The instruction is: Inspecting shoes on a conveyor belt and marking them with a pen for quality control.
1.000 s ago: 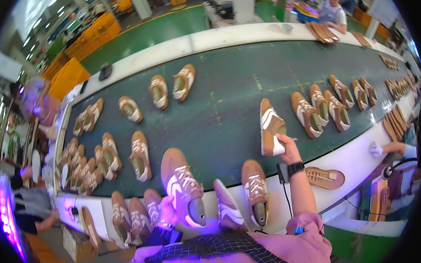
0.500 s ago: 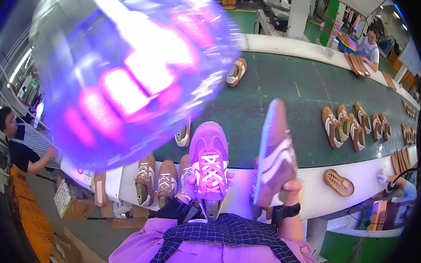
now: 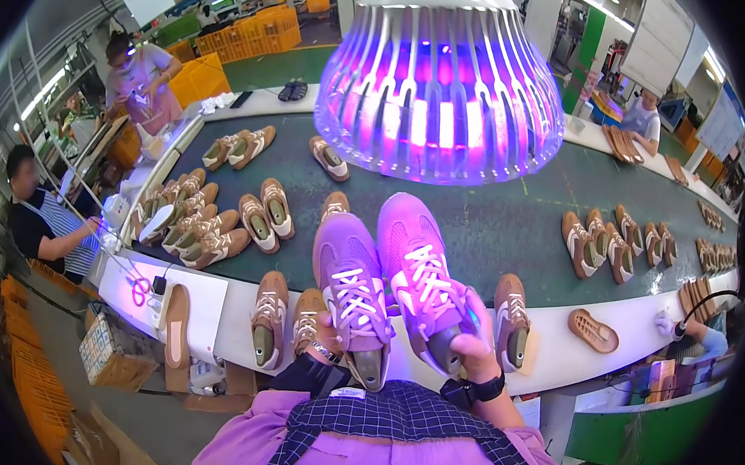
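Observation:
Side by side in front of me are two laced sneakers, tinted purple by the light, toes pointing away and grey-green lasts showing at their heels. My left hand [image 3: 326, 338] is closed around the left sneaker [image 3: 348, 252], partly hidden behind it. The right sneaker [image 3: 410, 234] leans a little to the left; my right hand [image 3: 474, 343] grips it near the heel. Just beyond the toes hangs a ribbed clear lamp [image 3: 443, 93] glowing violet. Brown sneakers stand on the white ledge: one [image 3: 269, 315] and a partly covered one [image 3: 308, 309] by my left hand, another [image 3: 512, 320] by my right.
Several paired sneakers [image 3: 268, 214] rest on the green conveyor [image 3: 474, 229], with more [image 3: 616, 245] at right. On the ledge [image 3: 543, 359] lie a loose sole [image 3: 593, 330], a long sole [image 3: 177, 323] and scissors [image 3: 140, 291]. Co-workers sit or stand at left and far right.
The lamp has shifted right in view and now looks sharp. The right sneaker has come down from a raised, side-on position to beside the left one, its upper now facing me.

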The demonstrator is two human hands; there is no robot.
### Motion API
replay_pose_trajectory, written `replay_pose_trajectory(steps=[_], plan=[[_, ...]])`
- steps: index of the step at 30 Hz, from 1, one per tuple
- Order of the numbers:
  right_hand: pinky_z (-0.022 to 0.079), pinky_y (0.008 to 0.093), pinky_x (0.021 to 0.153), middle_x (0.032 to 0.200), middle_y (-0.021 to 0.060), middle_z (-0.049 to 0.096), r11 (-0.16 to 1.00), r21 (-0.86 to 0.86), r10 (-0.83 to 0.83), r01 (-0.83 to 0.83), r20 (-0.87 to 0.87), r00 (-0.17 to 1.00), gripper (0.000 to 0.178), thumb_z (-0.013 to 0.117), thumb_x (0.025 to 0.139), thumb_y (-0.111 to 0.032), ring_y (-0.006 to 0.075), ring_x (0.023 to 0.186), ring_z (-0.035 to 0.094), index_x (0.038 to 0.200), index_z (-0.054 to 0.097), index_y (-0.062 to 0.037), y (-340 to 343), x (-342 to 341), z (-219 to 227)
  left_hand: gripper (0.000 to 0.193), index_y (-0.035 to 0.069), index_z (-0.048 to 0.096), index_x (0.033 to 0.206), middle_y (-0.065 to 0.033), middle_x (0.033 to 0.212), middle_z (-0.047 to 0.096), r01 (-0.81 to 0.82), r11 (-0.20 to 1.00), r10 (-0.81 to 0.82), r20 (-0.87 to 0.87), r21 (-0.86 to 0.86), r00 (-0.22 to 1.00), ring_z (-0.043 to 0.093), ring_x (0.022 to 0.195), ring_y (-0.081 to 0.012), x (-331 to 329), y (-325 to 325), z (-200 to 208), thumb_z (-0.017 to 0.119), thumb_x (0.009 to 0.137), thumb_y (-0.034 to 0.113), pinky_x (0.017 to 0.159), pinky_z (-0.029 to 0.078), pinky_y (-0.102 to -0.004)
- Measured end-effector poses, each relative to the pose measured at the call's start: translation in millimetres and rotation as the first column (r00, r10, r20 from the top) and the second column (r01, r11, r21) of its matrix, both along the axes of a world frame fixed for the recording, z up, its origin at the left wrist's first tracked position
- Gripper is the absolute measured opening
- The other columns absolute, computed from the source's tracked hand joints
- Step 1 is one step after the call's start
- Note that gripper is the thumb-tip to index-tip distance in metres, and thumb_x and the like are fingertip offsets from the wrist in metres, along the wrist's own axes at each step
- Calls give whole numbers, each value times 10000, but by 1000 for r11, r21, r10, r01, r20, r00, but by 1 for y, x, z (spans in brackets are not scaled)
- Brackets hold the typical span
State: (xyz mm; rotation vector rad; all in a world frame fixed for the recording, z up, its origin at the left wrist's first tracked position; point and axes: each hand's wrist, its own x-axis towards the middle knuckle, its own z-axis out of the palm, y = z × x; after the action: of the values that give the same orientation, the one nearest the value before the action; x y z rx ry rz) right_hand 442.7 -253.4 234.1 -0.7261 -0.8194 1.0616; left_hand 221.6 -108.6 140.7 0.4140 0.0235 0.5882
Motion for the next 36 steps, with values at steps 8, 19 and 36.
replay_pose_trajectory(steps=[8, 19, 36], plan=[[397, 394, 1029, 1256, 138, 533, 935, -106, 225, -339, -560, 797, 708, 721, 742, -232, 242, 1159, 532, 1323, 398, 10, -4, -12, -49, 1032, 3, 386, 1348, -142, 1191, 560, -36, 992, 62, -218, 121, 974, 594, 1062, -288, 4, -18, 28, 824, 514, 424, 918, 517, -441], [415, 400, 1007, 1236, 139, 553, 940, -83, 227, -330, -568, 791, 630, 682, 779, -210, 241, 1128, 553, 1310, 423, 7, -15, 4, -65, 845, -16, 413, 1329, -143, 1237, 549, -6, 1000, 7, -274, 3, 962, 560, 1111, -282, 13, -17, 9, 707, 562, 180, 989, 454, -401], [495, 381, 846, 1037, 244, 640, 674, -458, 198, 579, 867, 456, 608, 711, 778, -362, 330, 968, 639, 1168, 552, 77, 11, 35, -89, 846, -47, 418, 1322, -162, 1224, 560, 86, 991, -47, -323, 107, 945, 568, 1103, -275, 32, -19, 45, 661, 538, 155, 984, 447, -386]])
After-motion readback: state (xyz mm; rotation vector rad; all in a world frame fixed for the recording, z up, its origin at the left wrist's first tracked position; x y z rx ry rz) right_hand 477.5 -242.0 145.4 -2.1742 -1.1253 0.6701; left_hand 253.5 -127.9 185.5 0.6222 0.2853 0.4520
